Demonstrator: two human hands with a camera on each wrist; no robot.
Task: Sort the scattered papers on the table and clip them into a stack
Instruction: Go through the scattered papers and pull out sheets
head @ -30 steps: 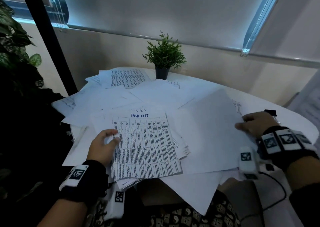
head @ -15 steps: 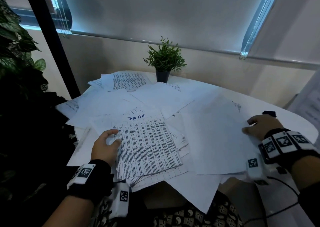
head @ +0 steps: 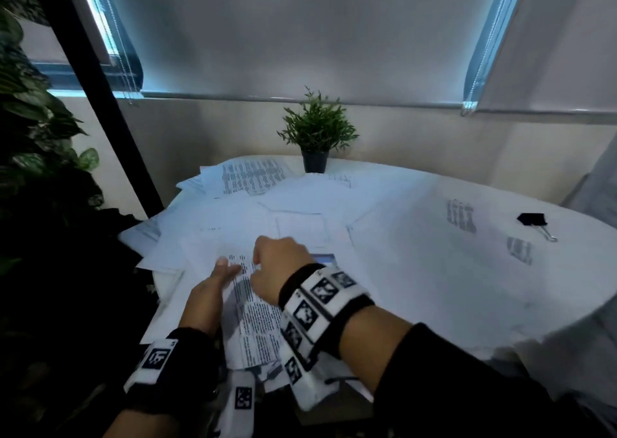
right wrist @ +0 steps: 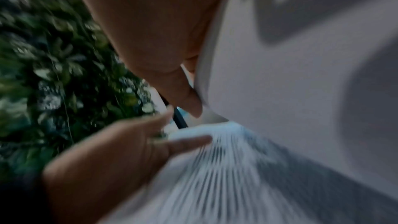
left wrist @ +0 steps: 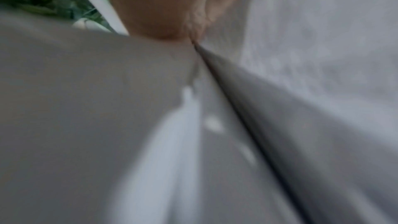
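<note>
Here, left hand (head: 213, 290) laid flat with fingers straight along the left edge of a printed sheet (head: 257, 321) at the near rim of the table (head: 500, 321). Right hand (head: 278, 267) crossed over onto the same sheet, fingers hidden and blurred; grip cannot be told. Around them, scattered papers (head: 400, 254) overlapping across the tabletop. Farther right, black binder clip (head: 534, 221) lying apart. At the back, small potted plant (head: 315, 137).

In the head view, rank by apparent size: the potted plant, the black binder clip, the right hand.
1. Potted plant
2. Right hand, though it is nearer the camera, so this is unsure
3. Black binder clip
</note>
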